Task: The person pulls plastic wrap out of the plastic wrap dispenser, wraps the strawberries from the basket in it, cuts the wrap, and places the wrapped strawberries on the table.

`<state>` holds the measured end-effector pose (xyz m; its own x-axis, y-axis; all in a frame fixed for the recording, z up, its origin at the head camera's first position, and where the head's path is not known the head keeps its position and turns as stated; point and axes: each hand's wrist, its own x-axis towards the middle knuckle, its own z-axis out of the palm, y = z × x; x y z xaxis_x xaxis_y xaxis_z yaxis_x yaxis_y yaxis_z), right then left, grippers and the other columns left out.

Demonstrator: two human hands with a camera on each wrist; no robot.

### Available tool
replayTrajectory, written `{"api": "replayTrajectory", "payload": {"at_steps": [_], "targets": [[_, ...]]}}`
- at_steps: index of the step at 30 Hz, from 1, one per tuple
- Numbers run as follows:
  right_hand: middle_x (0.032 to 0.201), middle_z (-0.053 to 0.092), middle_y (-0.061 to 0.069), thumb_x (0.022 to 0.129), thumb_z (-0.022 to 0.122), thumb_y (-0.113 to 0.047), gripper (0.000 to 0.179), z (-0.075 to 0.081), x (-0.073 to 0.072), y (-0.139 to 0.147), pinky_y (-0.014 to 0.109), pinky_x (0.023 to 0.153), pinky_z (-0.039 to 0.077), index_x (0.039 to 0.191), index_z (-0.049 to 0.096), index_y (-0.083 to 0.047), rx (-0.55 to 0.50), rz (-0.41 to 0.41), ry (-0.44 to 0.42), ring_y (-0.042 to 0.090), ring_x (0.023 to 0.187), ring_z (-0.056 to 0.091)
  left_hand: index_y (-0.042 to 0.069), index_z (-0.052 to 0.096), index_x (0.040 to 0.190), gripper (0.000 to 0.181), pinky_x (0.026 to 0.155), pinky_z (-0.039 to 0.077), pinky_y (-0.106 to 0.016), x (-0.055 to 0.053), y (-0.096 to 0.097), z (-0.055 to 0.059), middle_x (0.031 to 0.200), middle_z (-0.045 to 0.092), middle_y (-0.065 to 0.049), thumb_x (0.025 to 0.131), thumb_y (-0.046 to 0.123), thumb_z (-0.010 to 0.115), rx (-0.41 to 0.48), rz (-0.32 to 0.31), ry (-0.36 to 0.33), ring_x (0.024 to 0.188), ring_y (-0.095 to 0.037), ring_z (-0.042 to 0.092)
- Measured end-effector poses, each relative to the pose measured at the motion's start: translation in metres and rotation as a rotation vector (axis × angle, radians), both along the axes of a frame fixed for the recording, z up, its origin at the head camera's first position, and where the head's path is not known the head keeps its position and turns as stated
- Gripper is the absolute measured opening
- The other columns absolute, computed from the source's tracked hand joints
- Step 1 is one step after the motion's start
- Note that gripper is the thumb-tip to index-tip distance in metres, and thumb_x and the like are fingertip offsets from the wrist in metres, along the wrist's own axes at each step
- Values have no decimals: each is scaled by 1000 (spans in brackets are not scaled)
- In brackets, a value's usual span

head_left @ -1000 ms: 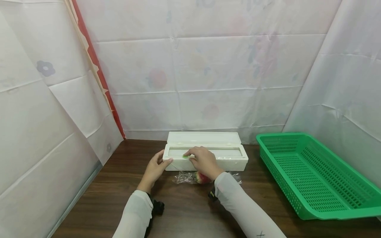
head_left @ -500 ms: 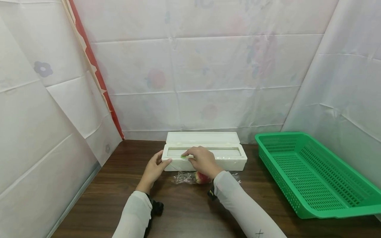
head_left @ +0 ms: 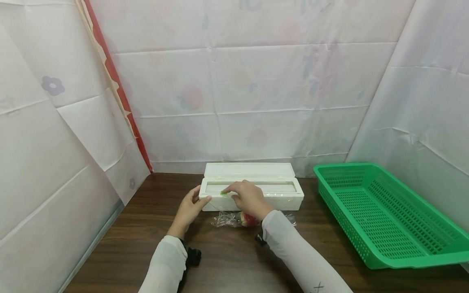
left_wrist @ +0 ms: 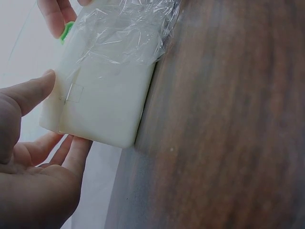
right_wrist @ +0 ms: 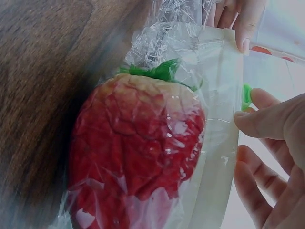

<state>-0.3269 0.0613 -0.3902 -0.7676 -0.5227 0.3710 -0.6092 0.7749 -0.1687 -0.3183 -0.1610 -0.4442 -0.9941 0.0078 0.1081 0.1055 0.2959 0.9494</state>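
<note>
A white cling film dispenser (head_left: pixel 216 203) stands at the back of the table with its lid (head_left: pixel 249 169) raised. My left hand (head_left: pixel 188 211) grips its left end, thumb on the front edge and fingers behind. On the dispenser's front rim, a small green slide cutter (head_left: pixel 223 193) sits at the fingertips of my right hand (head_left: pixel 250 198). The index finger bends onto that cutter while the thumb lies against the box. Before the box lies a red strawberry (right_wrist: pixel 138 143) with green leaves, under clear film (left_wrist: pixel 124 38); in the head view my right hand partly hides it.
To the right stands a green perforated basket (head_left: pixel 381 260) on the dark wooden table (head_left: pixel 227 260). White patterned sheets (head_left: pixel 249 81) hang behind and on both sides. Crumpled film (head_left: pixel 225 219) spreads left of the strawberry.
The green slide cutter has shifted slightly left along the dispenser's rim with my right index finger. My left hand keeps its grip on the box end. The head view has turned a little.
</note>
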Motion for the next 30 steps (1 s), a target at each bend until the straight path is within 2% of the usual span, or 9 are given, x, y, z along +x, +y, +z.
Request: {"api": "replayTrajectory", "payload": {"at_steps": [6, 11, 14, 21, 25, 30], "targets": [[113, 66, -12, 87, 63, -12, 32, -1, -2, 0, 27, 62, 51, 110, 68, -33, -35, 30, -17, 11, 96, 56, 11, 28, 145, 81, 100, 39, -56, 0, -1, 0, 146, 34, -18, 83, 48, 65, 8, -6, 5, 127, -34, 36], [110, 67, -12, 87, 62, -16, 29, 2, -1, 0, 25, 56, 45, 110, 69, -32, -47, 50, -33, 8, 84, 52, 12, 29, 145, 82, 100, 39, -55, 0, -1, 1, 146, 33, -18, 82, 48, 66, 1, 3, -9, 128, -34, 36], [110, 67, -9, 87, 60, -18, 28, 4, -1, 1, 26, 56, 46, 112, 68, -29, -49, 61, -52, 9, 79, 51, 12, 30, 144, 81, 100, 40, -54, -1, -1, 0, 146, 34, -18, 82, 48, 67, -1, 7, -10, 127, -34, 36], [108, 66, 3, 87, 59, -17, 28, 15, 2, 1, 31, 74, 54, 115, 64, -14, -121, 56, -108, 11, 85, 59, 13, 29, 145, 81, 100, 40, -54, -2, -1, -1, 146, 34, -18, 82, 48, 66, 6, -1, -7, 127, -33, 37], [100, 66, 5, 88, 60, -16, 26, 19, 3, -2, 30, 74, 55, 112, 65, -8, -165, 56, -98, 13, 84, 59, 12, 29, 145, 82, 101, 39, -54, -2, -1, 0, 146, 35, -18, 82, 49, 66, 9, -4, -2, 127, -33, 37], [96, 66, 7, 89, 62, -24, 28, 18, 3, -11, 32, 74, 55, 110, 65, -5, -181, 46, -71, 15, 85, 59, 11, 29, 144, 82, 101, 39, -53, 0, -1, 0, 145, 35, -19, 81, 49, 66, 10, -1, -2, 127, -32, 37]]}}
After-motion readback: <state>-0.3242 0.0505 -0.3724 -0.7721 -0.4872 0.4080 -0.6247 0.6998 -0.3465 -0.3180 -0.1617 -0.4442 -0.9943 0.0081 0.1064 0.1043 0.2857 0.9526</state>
